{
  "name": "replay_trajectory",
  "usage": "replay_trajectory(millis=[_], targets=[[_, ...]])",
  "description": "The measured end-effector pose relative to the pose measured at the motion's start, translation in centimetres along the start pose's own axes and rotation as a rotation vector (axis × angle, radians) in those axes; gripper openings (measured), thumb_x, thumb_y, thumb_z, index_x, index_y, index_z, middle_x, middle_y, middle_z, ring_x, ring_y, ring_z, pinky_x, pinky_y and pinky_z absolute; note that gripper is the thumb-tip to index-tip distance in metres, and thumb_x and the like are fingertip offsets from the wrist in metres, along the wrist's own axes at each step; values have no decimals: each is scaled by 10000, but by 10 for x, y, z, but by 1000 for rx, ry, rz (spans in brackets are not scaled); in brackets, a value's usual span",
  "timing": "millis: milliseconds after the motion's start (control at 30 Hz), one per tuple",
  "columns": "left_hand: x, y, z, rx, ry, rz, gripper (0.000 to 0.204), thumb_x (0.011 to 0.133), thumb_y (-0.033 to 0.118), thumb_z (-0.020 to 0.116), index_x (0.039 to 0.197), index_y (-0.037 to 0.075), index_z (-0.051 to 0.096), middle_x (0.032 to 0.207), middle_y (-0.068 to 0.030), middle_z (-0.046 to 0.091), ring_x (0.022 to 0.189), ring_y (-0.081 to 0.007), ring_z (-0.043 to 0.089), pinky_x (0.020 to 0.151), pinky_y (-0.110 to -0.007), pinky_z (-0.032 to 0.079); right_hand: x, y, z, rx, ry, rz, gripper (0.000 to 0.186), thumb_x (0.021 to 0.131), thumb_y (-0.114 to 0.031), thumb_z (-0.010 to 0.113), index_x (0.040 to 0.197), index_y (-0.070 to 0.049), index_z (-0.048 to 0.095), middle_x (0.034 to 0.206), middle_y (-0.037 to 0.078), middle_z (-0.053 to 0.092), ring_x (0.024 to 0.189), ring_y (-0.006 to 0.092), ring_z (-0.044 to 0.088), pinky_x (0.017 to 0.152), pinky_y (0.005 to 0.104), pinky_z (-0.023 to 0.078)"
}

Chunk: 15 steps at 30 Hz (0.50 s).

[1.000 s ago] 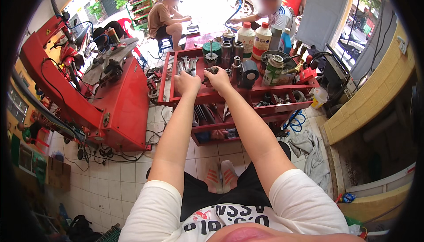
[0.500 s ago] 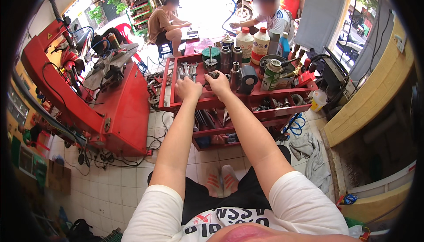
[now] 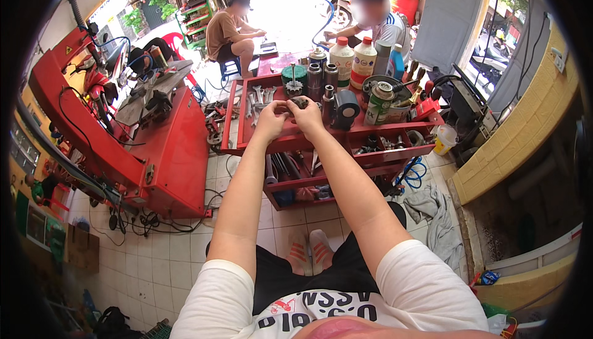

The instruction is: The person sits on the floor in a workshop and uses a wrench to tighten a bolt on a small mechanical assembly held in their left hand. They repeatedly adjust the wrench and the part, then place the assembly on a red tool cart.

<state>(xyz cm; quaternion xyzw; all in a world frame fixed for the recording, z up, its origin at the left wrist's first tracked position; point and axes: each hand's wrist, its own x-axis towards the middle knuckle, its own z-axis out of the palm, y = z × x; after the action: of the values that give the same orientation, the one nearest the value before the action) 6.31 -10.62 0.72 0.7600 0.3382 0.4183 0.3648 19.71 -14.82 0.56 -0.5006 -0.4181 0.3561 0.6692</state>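
Over the red tool trolley (image 3: 272, 130), both hands meet at its top tray. My right hand (image 3: 307, 119) is closed round a small dark metal part (image 3: 301, 101), whose exact kind does not show. Against it from the left comes my left hand (image 3: 270, 121), its fingers curled together beside the part; what they pinch, if anything, is hidden. Just beyond my left hand lie several wrenches (image 3: 258, 97). A toothed metal gear with a stem (image 3: 294, 85) stands behind my hands, and metal sockets (image 3: 328, 98) stand beyond my right fingers.
A black round-faced object (image 3: 346, 111), a green spray can (image 3: 378, 105) and red-capped bottles (image 3: 363, 64) crowd the tray's right side. A large red machine (image 3: 167, 153) stands left, cables on the floor. Two people sit beyond the trolley. A grey cloth (image 3: 435, 215) lies on the right.
My left hand has moved right, away from the wrenches, up to the part in my right hand. My right hand has stayed nearly in place, with the part showing more at its fingertips.
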Motion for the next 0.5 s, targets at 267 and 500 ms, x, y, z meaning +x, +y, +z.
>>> replay_trajectory(millis=[267,500], targets=[[5,-10,-1,-234,-47,-134,253,990,178,571,1214,63,594,1072,-44,655,970,-153,613,844,-305,477,-1,-9,-4,103,-67,108,210,929,-270,704,1001,-76,663,912,15,699,781,121,668,650,290,526],[9,-6,-2,-403,-45,-400,204,1012,179,556,1191,84,576,1059,-28,620,932,-133,596,782,-300,476,-3,-10,-7,132,-84,84,223,910,-273,723,986,-69,671,880,13,706,763,122,663,638,290,531]])
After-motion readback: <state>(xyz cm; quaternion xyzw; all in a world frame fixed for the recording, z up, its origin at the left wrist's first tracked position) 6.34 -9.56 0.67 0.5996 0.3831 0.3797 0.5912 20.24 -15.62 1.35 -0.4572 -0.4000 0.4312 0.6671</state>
